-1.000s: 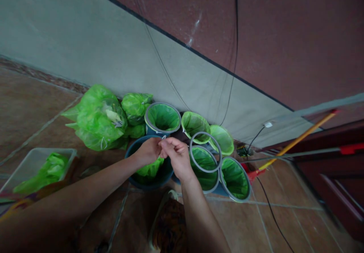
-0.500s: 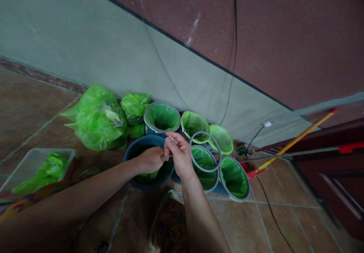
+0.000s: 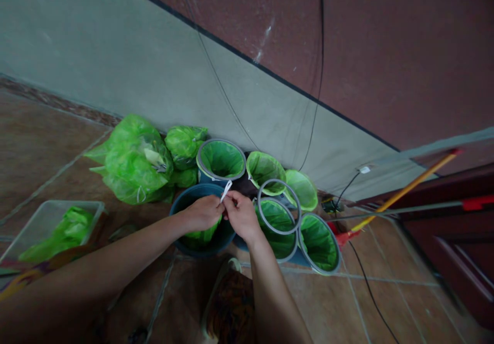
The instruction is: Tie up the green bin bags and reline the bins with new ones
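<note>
My left hand is closed on the gathered top of a green garbage bag, which hangs down into a blue bin. Between my hands a white drawstring loop sticks up. My right hand touches the left one, its fingers pinched at the base of that drawstring. Just right of my right hand, a loose grey ring leans across a bin lined with green plastic.
Stuffed green bags sit by the wall at left. A clear plastic tub holds green bags. More lined bins stand along the wall, another at right. A yellow-handled tool leans at right; a black cable crosses the floor.
The white drawstring loop now stands up between my hands, where only a small bit showed before. My right hand has dropped slightly and its fingers have turned in toward my left hand.
</note>
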The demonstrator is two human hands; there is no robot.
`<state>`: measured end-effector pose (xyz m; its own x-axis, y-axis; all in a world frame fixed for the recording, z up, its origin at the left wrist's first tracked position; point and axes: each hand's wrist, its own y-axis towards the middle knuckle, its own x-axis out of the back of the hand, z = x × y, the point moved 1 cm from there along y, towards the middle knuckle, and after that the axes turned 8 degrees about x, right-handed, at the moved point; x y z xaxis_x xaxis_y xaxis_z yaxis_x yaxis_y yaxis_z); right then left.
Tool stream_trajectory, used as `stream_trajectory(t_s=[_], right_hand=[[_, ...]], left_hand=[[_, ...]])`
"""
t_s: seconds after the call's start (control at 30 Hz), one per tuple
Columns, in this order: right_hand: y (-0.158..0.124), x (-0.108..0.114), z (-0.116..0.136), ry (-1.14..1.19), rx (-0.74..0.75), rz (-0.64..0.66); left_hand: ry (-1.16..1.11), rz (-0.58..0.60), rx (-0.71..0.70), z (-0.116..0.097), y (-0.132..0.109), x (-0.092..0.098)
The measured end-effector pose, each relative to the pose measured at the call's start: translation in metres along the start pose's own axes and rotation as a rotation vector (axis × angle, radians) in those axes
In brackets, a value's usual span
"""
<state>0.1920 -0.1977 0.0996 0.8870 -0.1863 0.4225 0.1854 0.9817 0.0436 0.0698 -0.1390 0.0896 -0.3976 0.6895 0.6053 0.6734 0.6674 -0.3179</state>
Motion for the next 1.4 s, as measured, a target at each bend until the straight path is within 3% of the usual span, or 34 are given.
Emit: stream_trajectory(t_s=[0.37, 0.73, 0.93, 1.03, 1.17, 1.27, 1.33, 1.4], right_hand=[[-0.001, 0.003, 0.008, -0.134, 0.023, -0.01], [-0.002, 0.004, 0.012, -0.311, 0.044, -0.04], [-0.003, 0.002, 0.002, -0.29, 0.005, 0.072], [-0.006, 0.001, -0.005, -0.336, 0.01, 0.077], [-0.006, 0.001, -0.009, -0.363, 0.072, -0.015], [-0.002, -0.002, -0.011, -0.063, 0.12, 0.141], [0.0, -0.005, -0.012, 0.107, 0.063, 0.26], [0.002, -0.007, -0.013, 0.17, -0.043, 0.283]], left_hand=[[0.087, -0.023, -0.04, -0.004, -0.002, 0.002], [-0.071, -0.059, 0.078, -0.002, -0.002, 0.007], [-0.052, -0.115, 0.073, 0.001, -0.004, 0.02], [0.196, -0.157, -0.049, -0.001, -0.01, 0.02], [0.509, -0.154, -0.393, 0.001, -0.016, 0.012], [0.553, -0.223, -0.537, 0.005, -0.015, 0.013], [0.534, -0.282, -0.585, 0.006, -0.014, 0.017], [0.524, -0.338, -0.602, 0.007, -0.012, 0.021]])
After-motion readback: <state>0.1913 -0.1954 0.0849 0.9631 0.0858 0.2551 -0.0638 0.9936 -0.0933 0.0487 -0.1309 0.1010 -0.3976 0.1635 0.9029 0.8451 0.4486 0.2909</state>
